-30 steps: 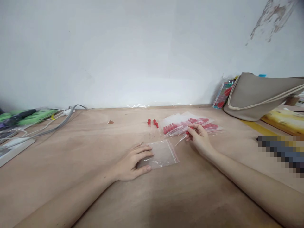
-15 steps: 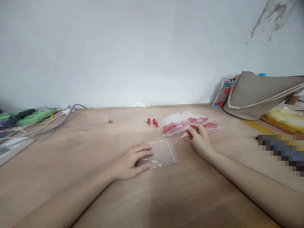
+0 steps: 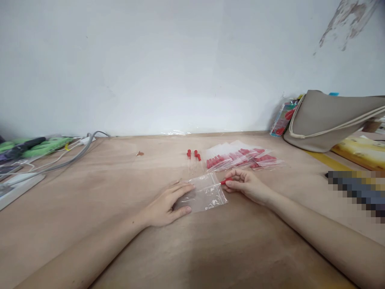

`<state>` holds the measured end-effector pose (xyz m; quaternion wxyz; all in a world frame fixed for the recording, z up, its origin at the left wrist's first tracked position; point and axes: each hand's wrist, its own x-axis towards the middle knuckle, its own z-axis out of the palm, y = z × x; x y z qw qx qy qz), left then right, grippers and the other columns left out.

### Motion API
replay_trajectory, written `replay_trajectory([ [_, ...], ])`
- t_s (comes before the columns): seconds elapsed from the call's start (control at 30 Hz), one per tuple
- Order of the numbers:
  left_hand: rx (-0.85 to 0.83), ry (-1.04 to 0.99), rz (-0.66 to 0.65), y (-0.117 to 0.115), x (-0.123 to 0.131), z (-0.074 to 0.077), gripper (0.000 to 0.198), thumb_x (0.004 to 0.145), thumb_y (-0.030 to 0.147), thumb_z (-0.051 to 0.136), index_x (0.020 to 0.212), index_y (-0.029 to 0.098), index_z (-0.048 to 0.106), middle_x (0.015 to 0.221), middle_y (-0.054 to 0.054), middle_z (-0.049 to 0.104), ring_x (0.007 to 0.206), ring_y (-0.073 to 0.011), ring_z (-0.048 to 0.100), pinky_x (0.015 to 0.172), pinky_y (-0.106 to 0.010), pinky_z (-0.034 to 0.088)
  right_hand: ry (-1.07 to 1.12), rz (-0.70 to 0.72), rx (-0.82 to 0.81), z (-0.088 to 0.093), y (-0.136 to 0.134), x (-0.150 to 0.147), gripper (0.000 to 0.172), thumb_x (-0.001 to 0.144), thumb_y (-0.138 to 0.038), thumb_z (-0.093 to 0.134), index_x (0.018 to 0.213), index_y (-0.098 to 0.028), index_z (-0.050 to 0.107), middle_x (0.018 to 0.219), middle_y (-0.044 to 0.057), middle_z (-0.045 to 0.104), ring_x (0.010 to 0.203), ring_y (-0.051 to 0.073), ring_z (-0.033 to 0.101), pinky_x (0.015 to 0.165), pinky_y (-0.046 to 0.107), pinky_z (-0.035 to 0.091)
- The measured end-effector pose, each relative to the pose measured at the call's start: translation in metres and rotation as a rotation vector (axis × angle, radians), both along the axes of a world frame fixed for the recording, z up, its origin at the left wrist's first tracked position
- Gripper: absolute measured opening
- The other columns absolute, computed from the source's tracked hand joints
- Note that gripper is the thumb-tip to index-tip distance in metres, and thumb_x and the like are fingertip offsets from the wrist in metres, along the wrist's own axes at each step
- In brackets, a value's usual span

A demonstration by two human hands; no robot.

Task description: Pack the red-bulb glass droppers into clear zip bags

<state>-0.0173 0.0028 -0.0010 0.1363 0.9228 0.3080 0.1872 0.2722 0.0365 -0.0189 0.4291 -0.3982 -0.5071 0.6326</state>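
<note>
My left hand (image 3: 168, 202) lies with its fingers spread on the left part of a small clear zip bag (image 3: 207, 194) with a red seal strip, pressing it to the wooden table (image 3: 120, 192). My right hand (image 3: 245, 185) pinches a red-capped dropper (image 3: 224, 182) by its bulb, and the glass tip points into the bag's open mouth at its right edge. Behind the right hand lies a pile of filled bags of red droppers (image 3: 240, 158). Loose red-capped droppers (image 3: 193, 157) lie just left of that pile.
A grey fabric bag (image 3: 327, 120) with a cream cord sits at the back right, a colourful packet (image 3: 281, 118) beside it and a yellow box (image 3: 357, 154) in front. Grey cables (image 3: 72, 156) and green tools (image 3: 36, 146) lie at the far left by the wall.
My right hand came down and left from the pile of filled bags, carrying one dropper to the mouth of the empty bag. The left hand stayed on the bag.
</note>
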Motion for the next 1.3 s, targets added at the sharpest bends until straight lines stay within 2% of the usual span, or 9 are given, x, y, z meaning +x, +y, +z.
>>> replay_trajectory([
  [0.13, 0.0, 0.016, -0.015, 0.001, 0.0, 0.0, 0.051, 0.088, 0.034, 0.049, 0.135, 0.021, 0.034, 0.133, -0.008, 0.045, 0.124, -0.0223, 0.04, 0.108, -0.045, 0.025, -0.144, 0.226, 0.196, 0.0, 0.003, 0.001, 0.03, 0.061, -0.03, 0.076, 0.077, -0.015, 0.056, 0.07, -0.002, 0.06, 0.061, 0.008, 0.055, 0.059, 0.022, 0.045],
  [0.27, 0.002, 0.04, -0.018, 0.003, 0.0, -0.001, 0.05, 0.088, 0.035, 0.049, 0.135, 0.023, 0.035, 0.133, -0.007, 0.046, 0.124, -0.0222, 0.04, 0.108, -0.045, 0.025, -0.09, 0.318, 0.426, 0.004, 0.004, -0.01, 0.024, 0.065, -0.028, 0.074, 0.072, -0.015, 0.055, 0.09, 0.003, 0.056, 0.079, 0.011, 0.056, 0.071, 0.025, 0.045],
  [0.47, 0.002, 0.065, -0.03, 0.003, 0.0, 0.001, 0.05, 0.088, 0.034, 0.049, 0.135, 0.023, 0.035, 0.134, -0.007, 0.046, 0.125, -0.0229, 0.039, 0.108, -0.046, 0.024, -0.071, 0.465, 0.414, 0.005, 0.0, -0.018, 0.024, 0.075, -0.032, 0.066, 0.076, -0.015, 0.049, 0.099, 0.005, 0.056, 0.078, 0.009, 0.057, 0.069, 0.024, 0.045],
  [0.73, -0.021, 0.01, -0.04, 0.001, 0.0, 0.001, 0.049, 0.087, 0.035, 0.052, 0.133, 0.023, 0.037, 0.136, -0.008, 0.043, 0.125, -0.0229, 0.039, 0.107, -0.046, 0.025, -0.182, 0.33, 0.278, 0.005, 0.007, -0.015, 0.028, 0.07, -0.038, 0.068, 0.076, -0.016, 0.053, 0.066, -0.002, 0.061, 0.058, 0.007, 0.054, 0.055, 0.019, 0.041],
  [0.97, -0.051, -0.01, -0.029, 0.002, 0.001, 0.0, 0.043, 0.089, 0.033, 0.05, 0.13, 0.022, 0.043, 0.134, -0.009, 0.045, 0.123, -0.0223, 0.042, 0.105, -0.044, 0.031, -0.367, 0.357, 0.391, 0.007, 0.003, -0.017, 0.026, 0.069, -0.038, 0.068, 0.08, -0.016, 0.071, 0.077, 0.004, 0.068, 0.065, 0.012, 0.058, 0.06, 0.022, 0.045],
  [1.07, -0.021, 0.019, -0.018, 0.002, 0.002, -0.001, 0.045, 0.087, 0.037, 0.053, 0.129, 0.021, 0.045, 0.133, -0.01, 0.046, 0.123, -0.0235, 0.043, 0.107, -0.047, 0.027, -0.439, 0.304, 0.454, 0.005, -0.003, -0.021, 0.024, 0.069, -0.036, 0.068, 0.085, -0.018, 0.072, 0.062, -0.001, 0.062, 0.054, 0.009, 0.051, 0.05, 0.019, 0.039],
  [1.17, -0.021, 0.043, -0.009, 0.002, 0.002, -0.001, 0.045, 0.088, 0.037, 0.051, 0.13, 0.022, 0.045, 0.135, -0.009, 0.045, 0.124, -0.0233, 0.041, 0.108, -0.047, 0.025, -0.431, 0.304, 0.397, 0.005, -0.006, -0.021, 0.029, 0.066, -0.032, 0.07, 0.091, -0.018, 0.07, 0.05, -0.006, 0.052, 0.044, 0.005, 0.04, 0.042, 0.016, 0.03],
  [1.23, -0.027, 0.068, -0.008, 0.001, 0.001, 0.0, 0.043, 0.09, 0.035, 0.047, 0.131, 0.023, 0.042, 0.136, -0.008, 0.043, 0.126, -0.0225, 0.039, 0.108, -0.046, 0.023, -0.405, 0.33, 0.348, 0.01, -0.004, -0.018, 0.029, 0.065, -0.031, 0.069, 0.09, -0.017, 0.069, 0.054, -0.005, 0.055, 0.045, 0.006, 0.043, 0.044, 0.016, 0.032],
  [1.3, -0.036, 0.089, -0.006, 0.001, 0.001, 0.001, 0.04, 0.093, 0.03, 0.041, 0.133, 0.025, 0.038, 0.136, -0.006, 0.043, 0.127, -0.021, 0.037, 0.109, -0.046, 0.022, -0.429, 0.255, 0.343, 0.019, 0.002, -0.013, 0.023, 0.066, -0.031, 0.067, 0.082, -0.015, 0.068, 0.058, -0.002, 0.059, 0.048, 0.007, 0.047, 0.046, 0.018, 0.036],
])
